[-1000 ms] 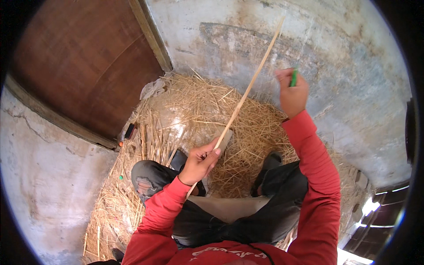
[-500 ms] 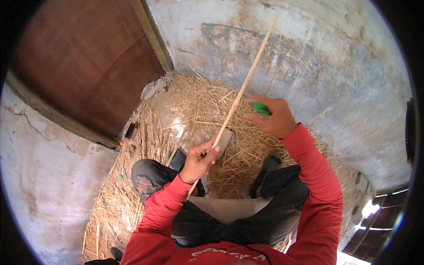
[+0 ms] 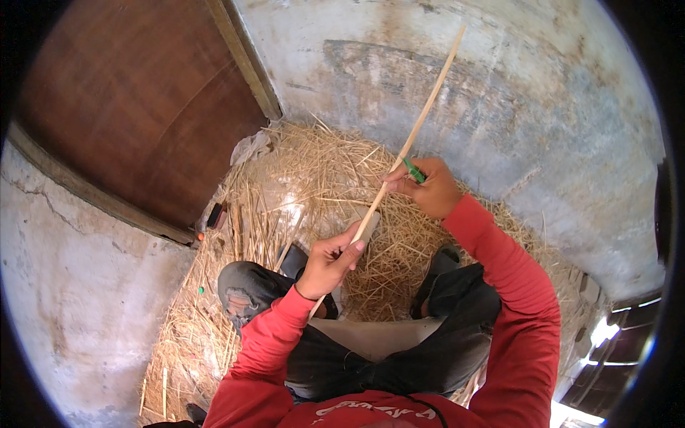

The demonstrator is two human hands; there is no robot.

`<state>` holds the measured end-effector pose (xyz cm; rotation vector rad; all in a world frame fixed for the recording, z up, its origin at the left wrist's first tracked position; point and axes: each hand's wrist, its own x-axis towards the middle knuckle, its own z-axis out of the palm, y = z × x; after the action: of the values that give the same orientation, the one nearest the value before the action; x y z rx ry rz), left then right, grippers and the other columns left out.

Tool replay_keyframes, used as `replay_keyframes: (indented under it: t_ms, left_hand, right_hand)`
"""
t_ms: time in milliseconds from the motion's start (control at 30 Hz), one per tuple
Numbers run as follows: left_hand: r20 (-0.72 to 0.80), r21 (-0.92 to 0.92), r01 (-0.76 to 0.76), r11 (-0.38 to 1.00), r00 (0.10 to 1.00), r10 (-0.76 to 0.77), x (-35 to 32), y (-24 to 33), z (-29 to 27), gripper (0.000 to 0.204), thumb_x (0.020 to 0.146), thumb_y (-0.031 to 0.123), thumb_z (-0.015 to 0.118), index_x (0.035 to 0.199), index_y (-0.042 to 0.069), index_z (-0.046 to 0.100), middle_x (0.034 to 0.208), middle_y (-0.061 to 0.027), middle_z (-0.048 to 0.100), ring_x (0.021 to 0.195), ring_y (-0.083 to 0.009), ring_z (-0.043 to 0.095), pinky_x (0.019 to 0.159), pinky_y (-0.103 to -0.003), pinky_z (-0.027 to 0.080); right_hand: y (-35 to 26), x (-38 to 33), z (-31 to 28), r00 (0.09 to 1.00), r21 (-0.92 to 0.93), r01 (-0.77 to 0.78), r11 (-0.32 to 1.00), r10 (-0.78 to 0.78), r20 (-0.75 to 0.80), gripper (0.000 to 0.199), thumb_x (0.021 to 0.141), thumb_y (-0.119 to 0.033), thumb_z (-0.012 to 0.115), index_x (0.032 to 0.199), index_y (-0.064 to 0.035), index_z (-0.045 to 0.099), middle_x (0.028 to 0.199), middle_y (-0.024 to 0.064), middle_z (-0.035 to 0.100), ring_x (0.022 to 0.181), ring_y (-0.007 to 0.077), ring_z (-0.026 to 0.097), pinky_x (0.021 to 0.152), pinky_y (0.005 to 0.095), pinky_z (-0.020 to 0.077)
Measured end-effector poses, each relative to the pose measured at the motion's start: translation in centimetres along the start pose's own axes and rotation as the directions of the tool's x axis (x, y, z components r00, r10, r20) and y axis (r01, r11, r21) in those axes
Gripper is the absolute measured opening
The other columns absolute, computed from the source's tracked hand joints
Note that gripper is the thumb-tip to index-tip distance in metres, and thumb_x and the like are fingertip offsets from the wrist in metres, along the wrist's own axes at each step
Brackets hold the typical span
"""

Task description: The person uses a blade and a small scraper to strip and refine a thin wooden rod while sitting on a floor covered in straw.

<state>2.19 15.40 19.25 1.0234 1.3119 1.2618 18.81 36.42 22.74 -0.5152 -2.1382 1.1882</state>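
Observation:
A long, thin, pale wooden strip (image 3: 432, 98), likely bamboo, slants up and to the right in front of me. My left hand (image 3: 330, 264) is closed around its lower part, and its end passes below my wrist. Higher up, my right hand (image 3: 434, 191) grips a small green tool (image 3: 414, 171) whose exact kind I cannot make out. The green tool lies against the strip, and the fingertips of that hand pinch in at the strip's side.
Straw-like shavings (image 3: 335, 167) cover the floor. A pale block (image 3: 371, 221) lies between my feet, behind the strip. Split sticks (image 3: 239, 232) and a small dark object (image 3: 214, 216) are at left. A brown door (image 3: 143, 114) and a stained wall (image 3: 499, 107) surround the corner.
My right hand has come in to the strip, bringing the green tool against it; before, it was apart from the strip. The strip and left hand have shifted slightly right.

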Motion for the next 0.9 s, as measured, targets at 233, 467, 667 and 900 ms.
replay_keyframes:
  t_ms: [233,467,667,900]
  left_hand:
    - [0.018,-0.044,-0.009,0.999,1.0,0.01,-0.4,-0.5,-0.4,0.046,0.102,0.018,0.057,0.145,0.006,0.047,0.062,0.0055,0.048,0.047,-0.0009,0.038,0.043,-0.019,0.03]
    - [0.124,-0.106,0.026,0.994,0.992,-0.013,-0.4,-0.2,-0.5,0.044,0.104,0.016,0.051,0.147,0.008,0.046,0.064,0.0046,0.047,0.047,-0.0013,0.037,0.043,-0.019,0.03]
    - [0.178,-0.155,0.002,0.988,0.984,0.026,-0.3,-0.6,-0.1,0.043,0.104,0.015,0.05,0.147,0.006,0.045,0.063,0.0042,0.046,0.043,-0.0015,0.034,0.04,-0.019,0.027]
    - [0.063,-0.301,0.013,0.954,0.998,0.006,0.3,-0.7,-1.4,0.044,0.107,0.021,0.042,0.149,0.007,0.04,0.065,0.0029,0.043,0.039,-0.0043,0.032,0.037,-0.02,0.027]
  right_hand:
    - [0.2,1.6,-5.1,0.801,0.218,-0.062,0.974,0.179,-0.572,0.007,0.086,-0.008,0.075,0.09,-0.0029,0.073,0.083,0.0029,0.071,0.075,0.0112,0.062,0.069,0.0268,0.0485]
    - [4.5,0.5,-11.6,0.402,-0.037,-0.045,0.998,-0.016,-0.916,0.016,0.088,-0.016,0.075,0.093,-0.0019,0.07,0.085,0.0065,0.069,0.079,0.0142,0.062,0.076,0.0305,0.0494]
    - [5.6,-1.2,-17.8,0.054,-0.27,0.015,0.963,-0.27,-0.961,0.019,0.089,-0.016,0.074,0.095,-0.0003,0.066,0.087,0.0086,0.068,0.08,0.0158,0.061,0.075,0.0308,0.0486]
    - [6.0,-4.5,-20.6,0.124,-0.276,-0.127,0.953,-0.26,-0.957,0.035,0.088,-0.022,0.075,0.108,0.0048,0.065,0.09,0.0102,0.067,0.077,0.0149,0.057,0.072,0.0295,0.0479]
